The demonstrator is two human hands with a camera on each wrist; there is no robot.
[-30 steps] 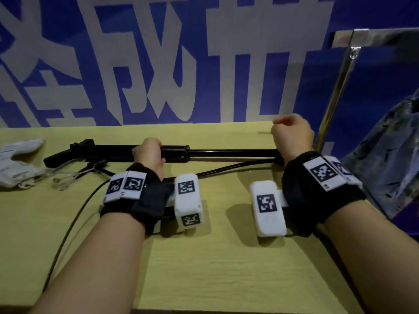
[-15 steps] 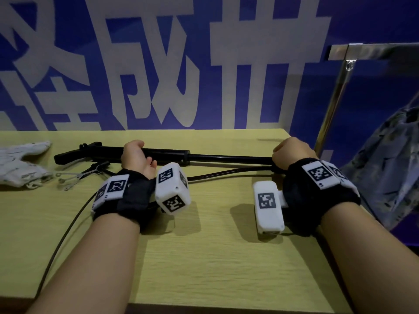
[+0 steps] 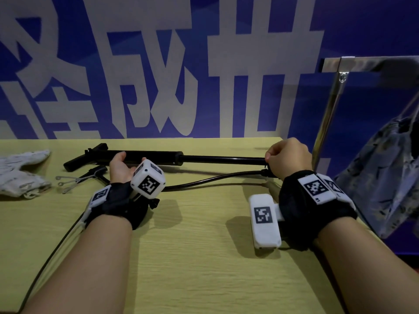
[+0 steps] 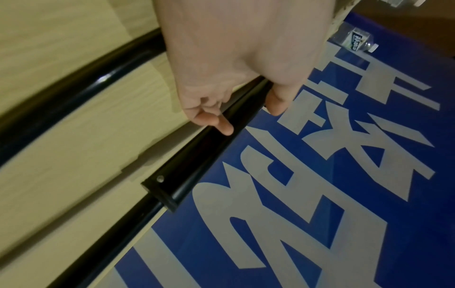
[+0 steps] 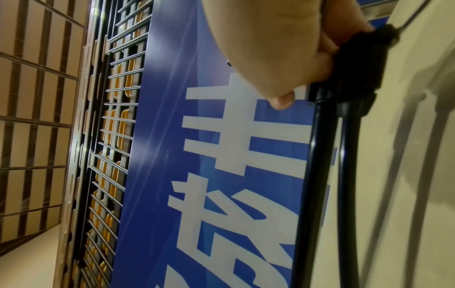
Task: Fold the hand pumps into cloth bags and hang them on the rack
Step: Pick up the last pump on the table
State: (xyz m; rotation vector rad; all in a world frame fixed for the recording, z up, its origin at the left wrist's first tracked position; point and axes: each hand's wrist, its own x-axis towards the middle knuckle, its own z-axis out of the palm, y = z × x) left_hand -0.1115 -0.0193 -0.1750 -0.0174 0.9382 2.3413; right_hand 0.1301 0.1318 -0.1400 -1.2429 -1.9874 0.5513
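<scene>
Nearest on the wooden desk [image 3: 204, 257] lie the person's two forearms, each wrist wrapped in a black band carrying white marker blocks. A thin black cable [image 3: 45, 252] runs from the near left edge up toward the left wrist.

Farther in, the left hand [image 3: 121, 167] is turned palm up under the barrel of the hand pump [image 3: 154, 155], its fingers [image 4: 222, 124] curled round the barrel from below with the thumb on the far side, so it grips the pump near the left end. The right hand [image 3: 289, 158] is clenched round the pump's right end, where the thin rod meets the fitting of the black hose [image 3: 215, 179]; the right wrist view shows its fingers [image 5: 317, 58] wrapped on that end piece. The pump lies lengthwise across the desk, left to right, its rod drawn out of the barrel. The hose arcs along the desk just nearer than the rod.

Left of the left hand lie small metal hooks [image 3: 68, 182] and, at the left edge, a white cloth bag [image 3: 20, 175], crumpled.

At the far right stands a metal rack [image 3: 328, 114] with a patterned cloth bag [image 3: 385, 177] hanging from it. Behind the desk is a blue banner [image 3: 158, 64] with large white characters.
</scene>
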